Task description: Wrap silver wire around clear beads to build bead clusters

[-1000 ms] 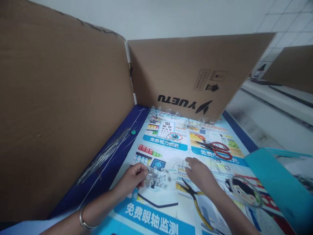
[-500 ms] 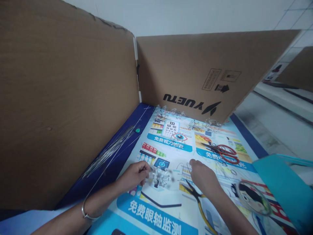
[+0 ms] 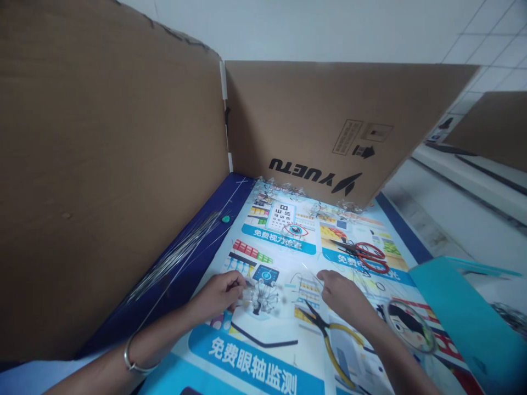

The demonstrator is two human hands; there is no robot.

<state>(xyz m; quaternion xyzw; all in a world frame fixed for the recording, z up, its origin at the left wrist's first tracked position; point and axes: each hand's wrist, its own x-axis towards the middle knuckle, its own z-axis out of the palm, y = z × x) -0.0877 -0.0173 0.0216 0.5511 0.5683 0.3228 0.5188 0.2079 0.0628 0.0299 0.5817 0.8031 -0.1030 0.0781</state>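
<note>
My left hand [image 3: 224,291] is closed, its fingers pinching one end of a clear beaded wire cluster [image 3: 263,299]. The cluster's branches fan out to the right, tipped with small transparent beads. To the right, my right hand [image 3: 341,293] is closed in a pinch on a fine wire [image 3: 310,272], whose thin end sticks out up and to the left. Just below this hand lie pliers with yellow handles [image 3: 331,340], jaws apart. Scissors with red handles [image 3: 373,257] rest beyond it.
Cardboard panels [image 3: 111,164] stand at the left and back. Straight wires [image 3: 175,258] lie bundled on blue cloth near a small green lump [image 3: 225,219]. Clear beaded pieces [image 3: 284,189] line the back. A tape roll [image 3: 411,326] and teal box [image 3: 461,307] are at right.
The view has shifted slightly, moving the scene a little left. My right hand's wire now points up and left instead of looping beside the fingertips. My left hand still holds the beaded cluster.
</note>
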